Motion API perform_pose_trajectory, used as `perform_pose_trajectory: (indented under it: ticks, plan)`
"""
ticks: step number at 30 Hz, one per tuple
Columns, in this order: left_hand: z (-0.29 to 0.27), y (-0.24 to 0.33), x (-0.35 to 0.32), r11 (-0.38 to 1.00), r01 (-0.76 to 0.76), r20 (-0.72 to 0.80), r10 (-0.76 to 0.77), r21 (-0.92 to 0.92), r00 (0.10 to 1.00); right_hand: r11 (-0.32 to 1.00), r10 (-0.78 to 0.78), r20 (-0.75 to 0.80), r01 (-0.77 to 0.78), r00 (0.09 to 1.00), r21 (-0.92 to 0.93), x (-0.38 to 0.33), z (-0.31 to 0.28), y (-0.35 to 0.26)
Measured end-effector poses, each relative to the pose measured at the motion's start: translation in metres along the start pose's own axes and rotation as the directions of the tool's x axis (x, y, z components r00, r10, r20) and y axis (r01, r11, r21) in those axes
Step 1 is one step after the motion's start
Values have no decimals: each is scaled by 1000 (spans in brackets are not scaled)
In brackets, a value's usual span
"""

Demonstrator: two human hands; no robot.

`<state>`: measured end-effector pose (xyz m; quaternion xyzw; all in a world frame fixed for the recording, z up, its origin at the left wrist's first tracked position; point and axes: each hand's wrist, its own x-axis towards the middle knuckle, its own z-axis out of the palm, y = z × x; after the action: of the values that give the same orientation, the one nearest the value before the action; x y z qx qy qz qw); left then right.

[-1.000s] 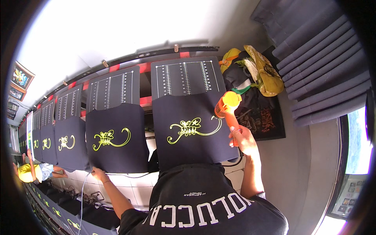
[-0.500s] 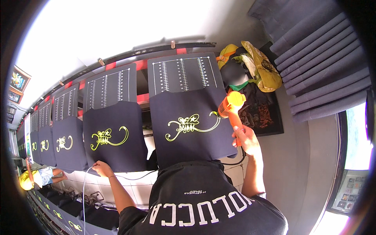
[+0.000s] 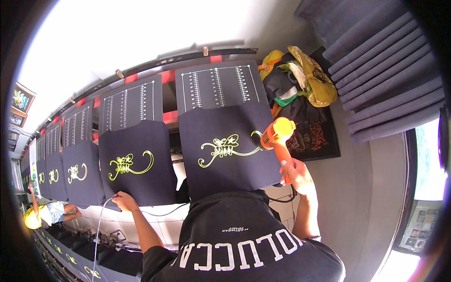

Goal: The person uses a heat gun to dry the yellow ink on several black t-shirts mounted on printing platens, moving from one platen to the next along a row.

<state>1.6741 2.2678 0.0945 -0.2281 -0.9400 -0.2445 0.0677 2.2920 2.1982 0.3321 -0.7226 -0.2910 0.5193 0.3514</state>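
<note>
The right hand (image 3: 295, 173) was clenched tight round the grip of an orange heat gun (image 3: 278, 136), holding it up at the right edge of the nearest dark garment (image 3: 225, 150), which lay stretched over a printing board. The gun's long axis ran from the hand up and to the left, its yellow-capped body highest, and its nozzle pointed left at the tail of the yellow-green scorpion print (image 3: 228, 148), just about meeting the curl there. Over on the other side, the left hand (image 3: 123, 201) was closed on the lower edge of the next garment (image 3: 134, 162), fingers curled onto the cloth near its bottom left corner, with a thin white cord (image 3: 99, 225) hanging down beside the wrist; whether the hand pinched that cord too I could not tell. That second garment carried the same print (image 3: 130, 165). Above both shirts the boards showed black panels marked with white ruled scales (image 3: 217, 85). More printed boards ran away in a row to the left (image 3: 75, 171). Beyond the gun, past the right end of the row, sat a heap of yellow and black bags and cloth (image 3: 303, 77), and dark grey curtains (image 3: 390, 70) hung further right.
</note>
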Motion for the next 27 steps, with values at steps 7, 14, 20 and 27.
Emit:
perform_pose_trajectory:
  ticks: [7,14,20,27]
  plan:
    - [-4,7,-4,1000,21,25,-21,7,999,1000,-1,37,-1,999,29,-11,7,9]
    - [-4,6,-4,999,35,28,-36,20,999,1000,29,91,-29,995,-2,-17,18,3]
    - [-5,8,-4,1000,12,12,-12,-5,1000,999,24,141,-18,990,-39,-21,29,-6]
    - [-4,4,-2,1000,8,8,-8,-5,1000,999,29,231,-22,973,-33,-11,33,-2]
